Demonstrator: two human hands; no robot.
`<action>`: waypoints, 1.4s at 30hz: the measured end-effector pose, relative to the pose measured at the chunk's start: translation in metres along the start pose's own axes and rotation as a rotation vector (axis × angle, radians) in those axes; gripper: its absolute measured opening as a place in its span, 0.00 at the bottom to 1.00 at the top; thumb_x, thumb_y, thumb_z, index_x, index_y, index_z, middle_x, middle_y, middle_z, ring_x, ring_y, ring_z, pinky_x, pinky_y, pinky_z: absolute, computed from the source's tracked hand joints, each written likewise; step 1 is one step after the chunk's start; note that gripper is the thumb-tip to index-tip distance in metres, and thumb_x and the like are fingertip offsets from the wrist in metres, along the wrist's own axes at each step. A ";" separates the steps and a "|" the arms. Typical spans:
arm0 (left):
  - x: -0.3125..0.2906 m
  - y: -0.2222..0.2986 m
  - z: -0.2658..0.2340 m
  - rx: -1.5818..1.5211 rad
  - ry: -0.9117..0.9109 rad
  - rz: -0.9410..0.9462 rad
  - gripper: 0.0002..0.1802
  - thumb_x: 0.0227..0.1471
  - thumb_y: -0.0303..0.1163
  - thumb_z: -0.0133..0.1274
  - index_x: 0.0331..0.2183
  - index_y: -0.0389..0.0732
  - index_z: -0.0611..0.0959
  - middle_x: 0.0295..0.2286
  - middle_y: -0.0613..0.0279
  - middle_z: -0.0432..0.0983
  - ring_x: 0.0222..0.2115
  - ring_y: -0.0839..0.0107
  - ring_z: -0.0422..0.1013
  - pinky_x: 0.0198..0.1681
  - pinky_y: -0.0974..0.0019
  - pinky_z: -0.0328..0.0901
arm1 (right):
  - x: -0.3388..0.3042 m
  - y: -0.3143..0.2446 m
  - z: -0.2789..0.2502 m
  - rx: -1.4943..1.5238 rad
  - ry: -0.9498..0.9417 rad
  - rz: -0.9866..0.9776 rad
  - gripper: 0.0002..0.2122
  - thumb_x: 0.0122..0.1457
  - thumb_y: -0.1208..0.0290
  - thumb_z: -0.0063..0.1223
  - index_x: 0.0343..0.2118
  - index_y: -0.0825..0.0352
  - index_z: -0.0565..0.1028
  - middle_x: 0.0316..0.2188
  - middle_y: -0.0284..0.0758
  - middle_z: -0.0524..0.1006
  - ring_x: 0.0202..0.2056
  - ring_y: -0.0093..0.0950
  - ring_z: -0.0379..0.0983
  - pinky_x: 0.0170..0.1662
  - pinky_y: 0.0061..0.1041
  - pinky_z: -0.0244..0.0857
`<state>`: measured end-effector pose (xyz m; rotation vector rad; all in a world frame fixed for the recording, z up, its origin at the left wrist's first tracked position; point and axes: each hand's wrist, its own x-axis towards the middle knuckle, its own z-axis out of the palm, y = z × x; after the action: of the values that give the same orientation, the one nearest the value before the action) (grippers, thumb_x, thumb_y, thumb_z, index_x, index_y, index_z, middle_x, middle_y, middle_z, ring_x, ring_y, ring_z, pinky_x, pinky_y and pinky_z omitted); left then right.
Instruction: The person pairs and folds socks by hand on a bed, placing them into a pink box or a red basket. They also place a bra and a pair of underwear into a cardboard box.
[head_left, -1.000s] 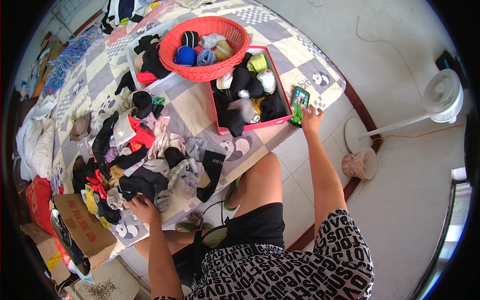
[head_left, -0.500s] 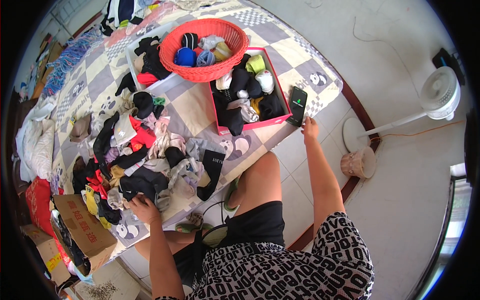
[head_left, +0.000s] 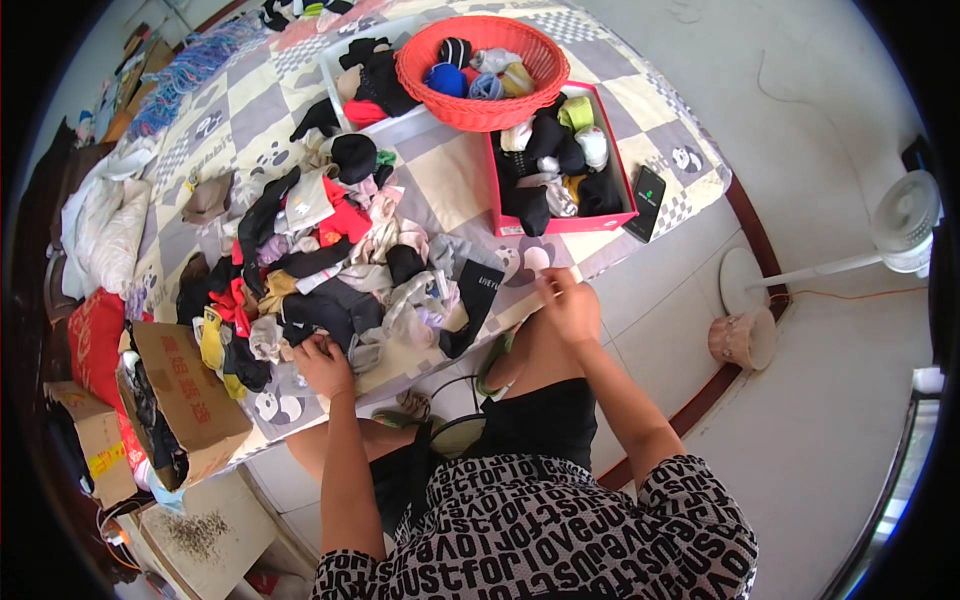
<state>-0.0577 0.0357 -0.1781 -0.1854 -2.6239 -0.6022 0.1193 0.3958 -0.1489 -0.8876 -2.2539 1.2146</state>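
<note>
A heap of socks and small cloth pieces (head_left: 310, 220) covers the near left part of the bed. At its near edge my left hand (head_left: 325, 368) has bent fingers gripping the edge of a black sock (head_left: 335, 308). My right hand (head_left: 572, 308) hovers over my leg by the bed's edge, its fingers smeared by motion; whether they hold anything is unclear. Between the hands lie a clear plastic bag (head_left: 412, 308) and a black flat sock with pale lettering (head_left: 474, 305). A red box (head_left: 560, 226) of socks stands beyond my right hand.
A red woven basket (head_left: 415, 75) with rolled socks stands behind the red box, near a white bin (head_left: 398, 131) of dark clothing. A phone (head_left: 648, 205) lies at the bed's right edge. Cardboard box (head_left: 195, 385) at left; white fan (head_left: 905, 215) and bucket (head_left: 742, 338) at right.
My right hand has moved left, away from the phone, to above my leg. My left hand stays at the black sock. The whole view has shifted, with the bed appearing farther right.
</note>
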 end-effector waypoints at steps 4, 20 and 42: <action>-0.003 -0.007 0.001 -0.043 0.017 -0.003 0.10 0.42 0.31 0.52 0.29 0.39 0.71 0.30 0.52 0.66 0.33 0.51 0.64 0.36 0.55 0.60 | -0.009 -0.028 0.062 -0.203 0.023 -0.020 0.20 0.45 0.63 0.59 0.39 0.67 0.69 0.29 0.38 0.74 0.29 0.39 0.73 0.33 0.32 0.66; -0.055 0.098 -0.031 -0.292 -0.323 0.439 0.17 0.37 0.25 0.51 0.36 0.44 0.74 0.40 0.54 0.64 0.42 0.53 0.59 0.46 0.53 0.53 | 0.014 -0.007 0.063 0.236 -0.157 0.082 0.18 0.51 0.72 0.53 0.46 0.68 0.67 0.36 0.39 0.71 0.33 0.29 0.71 0.38 0.24 0.66; 0.058 0.062 -0.023 0.024 -0.076 0.260 0.09 0.37 0.28 0.57 0.28 0.47 0.79 0.34 0.69 0.71 0.43 0.63 0.61 0.44 0.57 0.56 | 0.007 0.014 0.053 -0.068 -0.413 -0.072 0.19 0.45 0.68 0.59 0.39 0.72 0.70 0.40 0.41 0.62 0.41 0.35 0.64 0.45 0.26 0.62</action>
<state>-0.0872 0.0831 -0.1098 -0.5415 -2.6181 -0.4816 0.0861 0.3766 -0.1882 -0.6136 -2.6357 1.3978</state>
